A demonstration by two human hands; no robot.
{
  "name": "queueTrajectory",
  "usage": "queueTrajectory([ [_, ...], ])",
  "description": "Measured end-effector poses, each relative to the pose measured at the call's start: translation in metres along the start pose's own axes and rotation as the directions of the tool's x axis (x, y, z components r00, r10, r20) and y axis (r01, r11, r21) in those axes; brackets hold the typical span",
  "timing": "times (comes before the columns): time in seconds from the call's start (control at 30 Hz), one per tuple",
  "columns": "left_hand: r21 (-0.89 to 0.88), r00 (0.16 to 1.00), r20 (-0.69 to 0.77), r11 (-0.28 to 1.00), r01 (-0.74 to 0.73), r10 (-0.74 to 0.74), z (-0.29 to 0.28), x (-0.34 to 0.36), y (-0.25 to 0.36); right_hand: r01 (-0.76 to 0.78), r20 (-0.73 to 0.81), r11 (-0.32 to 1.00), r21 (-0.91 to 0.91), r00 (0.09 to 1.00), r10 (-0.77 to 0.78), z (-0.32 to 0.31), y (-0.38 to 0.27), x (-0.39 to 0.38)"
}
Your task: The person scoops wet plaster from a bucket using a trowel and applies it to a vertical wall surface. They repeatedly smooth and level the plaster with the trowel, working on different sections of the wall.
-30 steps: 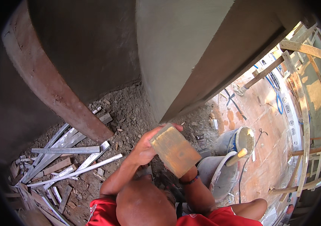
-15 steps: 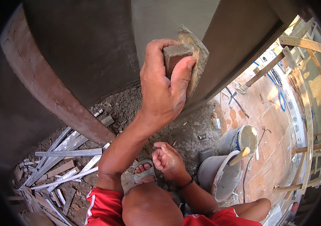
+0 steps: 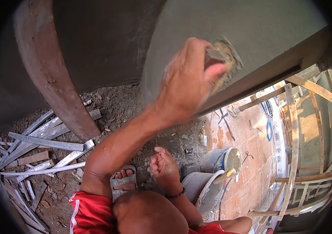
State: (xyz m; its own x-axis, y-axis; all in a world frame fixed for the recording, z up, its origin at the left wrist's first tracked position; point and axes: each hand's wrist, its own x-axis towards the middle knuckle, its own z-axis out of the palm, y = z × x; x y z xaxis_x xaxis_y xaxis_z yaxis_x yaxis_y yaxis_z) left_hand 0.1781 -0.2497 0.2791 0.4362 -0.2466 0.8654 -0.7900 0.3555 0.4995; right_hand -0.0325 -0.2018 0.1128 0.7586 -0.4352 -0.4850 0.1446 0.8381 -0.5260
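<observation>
My left hand (image 3: 185,80) reaches up and forward, its fingers and thumb wrapped round the block handle of a plastering float (image 3: 230,58). Rough, cement-crusted and seen nearly edge-on, the float is at the grey plastered wall face (image 3: 267,23); I cannot tell whether it presses on it. Motion blurs the hand and float slightly. Lower down, my right hand (image 3: 165,167) hangs above the ground with its fingers curled in and nothing visible in them. Right of it stands a grey bucket (image 3: 191,183) with a wooden-handled tool (image 3: 225,176) across its rim.
Another bucket (image 3: 214,159) stands just behind. Metal and wooden offcuts (image 3: 49,142) litter the ground at left, beside a slanting brown post (image 3: 51,70). Timber framing (image 3: 292,136) rises at far right, near a tiled floor (image 3: 247,187) with a blue cord (image 3: 269,130).
My left hand has moved right with the float, which is now over the grey wall face. The view has shifted, so the buckets and offcuts appear further left. My right hand stays curled.
</observation>
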Motion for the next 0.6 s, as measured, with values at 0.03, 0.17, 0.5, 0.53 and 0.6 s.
queueTrajectory([
  [0.03,-0.027,0.979,-0.019,0.979,0.204,-0.204,-0.003,0.004,-0.005,0.0,-0.001,1.0,0.015,1.0,0.0,-0.001,0.0,0.0],
  [0.17,-0.124,0.925,0.009,0.918,0.378,-0.38,-0.009,-0.002,-0.009,0.003,-0.016,0.999,-0.034,1.0,-0.004,-0.002,-0.002,-0.001],
  [0.5,-0.113,0.837,-0.056,0.836,0.537,-0.545,-0.01,-0.007,-0.021,0.012,-0.039,0.998,-0.054,0.999,-0.014,0.002,-0.002,-0.005],
  [0.53,-0.097,0.86,-0.067,0.861,0.499,-0.506,-0.011,-0.013,-0.019,0.02,-0.023,0.999,-0.027,1.0,-0.021,0.002,-0.002,-0.005],
  [0.6,-0.095,0.963,-0.016,0.959,0.266,-0.269,-0.009,-0.025,-0.01,0.014,-0.058,0.998,-0.058,0.998,-0.017,0.004,-0.002,-0.006],
])
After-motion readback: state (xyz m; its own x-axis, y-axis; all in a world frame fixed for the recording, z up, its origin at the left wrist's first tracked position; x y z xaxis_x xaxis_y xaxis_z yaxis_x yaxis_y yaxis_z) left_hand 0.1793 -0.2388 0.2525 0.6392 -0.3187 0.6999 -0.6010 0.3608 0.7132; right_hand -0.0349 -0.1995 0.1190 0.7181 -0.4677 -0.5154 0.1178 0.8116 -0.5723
